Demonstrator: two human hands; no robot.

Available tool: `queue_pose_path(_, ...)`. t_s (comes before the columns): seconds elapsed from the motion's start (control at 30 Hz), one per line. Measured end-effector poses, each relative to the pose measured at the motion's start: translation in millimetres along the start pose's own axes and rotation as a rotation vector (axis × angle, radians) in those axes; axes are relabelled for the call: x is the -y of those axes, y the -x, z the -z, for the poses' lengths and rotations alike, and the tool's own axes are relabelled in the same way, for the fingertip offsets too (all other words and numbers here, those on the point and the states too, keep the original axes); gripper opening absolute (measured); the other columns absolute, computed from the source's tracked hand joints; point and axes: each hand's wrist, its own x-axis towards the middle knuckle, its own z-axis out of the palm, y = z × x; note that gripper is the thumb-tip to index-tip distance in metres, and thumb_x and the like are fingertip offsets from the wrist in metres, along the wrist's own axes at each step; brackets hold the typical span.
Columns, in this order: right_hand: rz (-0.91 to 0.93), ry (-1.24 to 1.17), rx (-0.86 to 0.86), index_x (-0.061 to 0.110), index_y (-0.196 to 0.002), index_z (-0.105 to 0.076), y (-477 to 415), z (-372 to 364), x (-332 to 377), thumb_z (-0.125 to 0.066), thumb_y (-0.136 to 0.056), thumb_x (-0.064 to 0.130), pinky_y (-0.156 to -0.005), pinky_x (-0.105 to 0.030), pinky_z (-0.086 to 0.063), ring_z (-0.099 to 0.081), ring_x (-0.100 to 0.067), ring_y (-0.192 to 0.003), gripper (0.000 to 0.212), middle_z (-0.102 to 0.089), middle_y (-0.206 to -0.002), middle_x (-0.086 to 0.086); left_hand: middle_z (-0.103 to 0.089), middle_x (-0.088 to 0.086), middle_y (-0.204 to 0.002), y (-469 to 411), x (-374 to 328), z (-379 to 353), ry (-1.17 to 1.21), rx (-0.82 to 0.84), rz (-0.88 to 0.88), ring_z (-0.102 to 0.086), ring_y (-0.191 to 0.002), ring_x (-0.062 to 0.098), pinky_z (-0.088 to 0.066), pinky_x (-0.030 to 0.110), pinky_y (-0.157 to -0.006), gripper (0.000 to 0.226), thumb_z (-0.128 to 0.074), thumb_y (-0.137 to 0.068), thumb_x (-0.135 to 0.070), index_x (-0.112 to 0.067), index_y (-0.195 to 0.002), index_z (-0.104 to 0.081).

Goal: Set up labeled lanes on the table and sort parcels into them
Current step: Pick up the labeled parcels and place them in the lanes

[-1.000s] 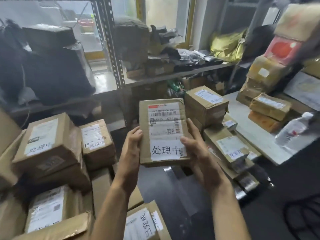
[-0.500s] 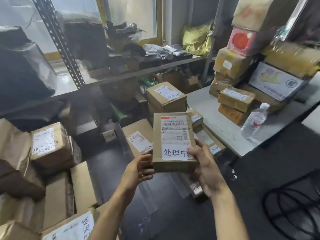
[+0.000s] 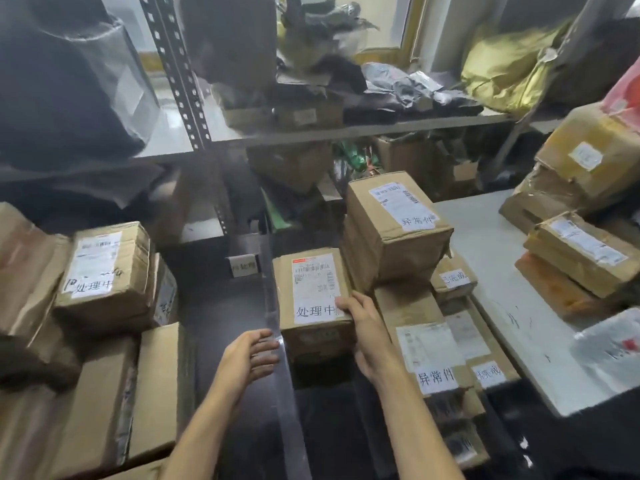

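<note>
Sorting is judged well advanced: the table (image 3: 225,323) is flanked by a left stack (image 3: 104,271) and a right stack (image 3: 394,230) of labelled boxes. A parcel (image 3: 311,292) is gripped over the middle lane by the right hand (image 3: 367,334), not yet released; the left hand (image 3: 247,356) is held open beside it.

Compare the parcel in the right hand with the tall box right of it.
Held parcel reads 处理中; tall box reads 异常件. The right hand has its grip on the parcel; no hand touches the box. Parcel sits lower, smaller; box tops a stack. Both brown cardboard, white labels.
</note>
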Motion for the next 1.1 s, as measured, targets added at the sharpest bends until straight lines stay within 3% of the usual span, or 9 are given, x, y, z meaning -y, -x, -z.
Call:
queue_pose_path(0.2, -0.035, 0.037, -0.004, 0.019, -0.141, -0.047, -63.2, -15.1, 4.9, -0.063, -0.096, 0.025, -0.084, -0.038, -0.060, -0.074, -0.023, -0.102, 0.048, -0.073, -0.119, -0.009, -0.076, 0.011, -0.104, -48.5, -25.6, -18.8, -0.059, 0.013, -0.001, -0.071, -0.086, 0.025, -0.057, 0.038, -0.080, 0.030, -0.043, -0.102, -0.023, -0.013, -0.113, -0.070)
queue_pose_path(0.37, 0.006, 0.382, -0.044, 0.027, -0.148, -0.043, -88.2, -21.8, 1.8, -0.053, -0.103, 0.031, -0.099, -0.041, -0.055, -0.065, -0.017, -0.113, 0.046, -0.066, -0.131, -0.002, -0.072, 0.003, -0.104, -64.5, -31.8, -40.2, -0.113, 0.048, 0.021, -0.064, -0.093, 0.021, -0.051, 0.028, -0.073, 0.030, -0.036, -0.106, -0.020, -0.017, -0.117, -0.064)
queue_pose_path(0.5, 0.038, 0.523, -0.041, 0.028, -0.151, -0.041, -84.6, -17.4, 1.5, -0.047, -0.107, 0.029, -0.098, -0.035, -0.051, -0.058, -0.013, -0.114, 0.045, -0.061, -0.136, 0.001, -0.061, -0.002, -0.088, -60.3, -31.3, -51.5, -0.077, 0.046, 0.036, -0.051, -0.079, 0.015, -0.042, 0.022, -0.063, 0.028, -0.037, -0.106, -0.015, -0.022, -0.113, -0.063)
queue_pose_path(0.6, 0.174, 0.618, -0.097, 0.024, -0.148, -0.046, -73.2, -17.9, 5.0, -0.050, -0.105, 0.026, -0.107, -0.039, -0.046, -0.055, -0.018, -0.126, 0.044, -0.057, -0.141, -0.001, -0.066, 0.003, -0.104, -47.6, -32.9, -50.1, -0.066, -0.009, -0.013, -0.059, -0.093, 0.015, -0.050, 0.028, -0.078, 0.026, -0.039, -0.105, -0.014, -0.016, -0.119, -0.061)
queue_pose_path(0.67, 0.340, 0.708, -0.111, 0.018, -0.143, -0.052, -59.2, -22.8, 10.6, -0.052, -0.104, 0.023, -0.104, -0.031, -0.042, -0.051, -0.015, -0.128, 0.039, -0.055, -0.142, -0.002, -0.064, 0.003, -0.119, -35.0, -34.0, -42.9, -0.116, -0.053, -0.073, -0.059, -0.109, 0.016, -0.050, 0.034, -0.095, 0.023, -0.040, -0.106, -0.018, -0.021, -0.120, -0.058)
queue_pose_path(0.77, 0.489, 0.709, 0.004, 0.022, -0.132, -0.061, -33.2, -38.9, 21.6, -0.054, -0.104, 0.024, -0.097, -0.022, -0.043, -0.053, -0.005, -0.120, 0.029, -0.058, -0.138, 0.005, -0.064, 0.002, -0.123, -8.4, -39.1, -25.6, -0.118, -0.123, -0.171, -0.059, -0.114, 0.017, -0.049, 0.029, -0.087, 0.028, -0.039, -0.107, -0.022, -0.021, -0.127, -0.059)
queue_pose_path(0.83, 0.523, 0.691, 0.148, 0.028, -0.120, -0.064, -17.0, -59.5, 26.8, -0.055, -0.103, 0.024, -0.092, -0.017, -0.045, -0.059, -0.002, -0.108, 0.020, -0.064, -0.121, 0.011, -0.067, 0.001, -0.118, 10.6, -42.6, -7.7, -0.107, -0.156, -0.245, -0.063, -0.112, 0.019, -0.051, 0.029, -0.086, 0.027, -0.037, -0.108, -0.023, -0.024, -0.119, -0.062)
queue_pose_path(0.97, 0.531, 0.667, 0.420, 0.040, -0.105, -0.065, 21.7, -118.2, 25.3, -0.056, -0.102, 0.032, -0.095, -0.042, -0.057, -0.069, -0.012, -0.099, 0.013, -0.068, -0.099, 0.025, -0.074, 0.003, -0.103, 56.7, -49.0, 45.2, -0.006, -0.252, -0.357, -0.070, -0.094, 0.020, -0.053, 0.026, -0.076, 0.029, -0.037, -0.108, -0.017, -0.023, -0.107, -0.065)
queue_pose_path(1.1, 0.544, 0.609, 0.620, 0.029, -0.101, -0.072, 66.0, -191.2, 16.5, -0.057, -0.094, 0.040, -0.090, -0.049, -0.058, -0.072, -0.016, -0.093, 0.020, -0.075, -0.096, 0.010, -0.077, 0.000, -0.089, 111.3, -55.9, 121.6, 0.066, -0.402, -0.480, -0.071, -0.079, 0.018, -0.053, 0.028, -0.072, 0.033, -0.036, -0.108, -0.013, -0.021, -0.103, -0.068)
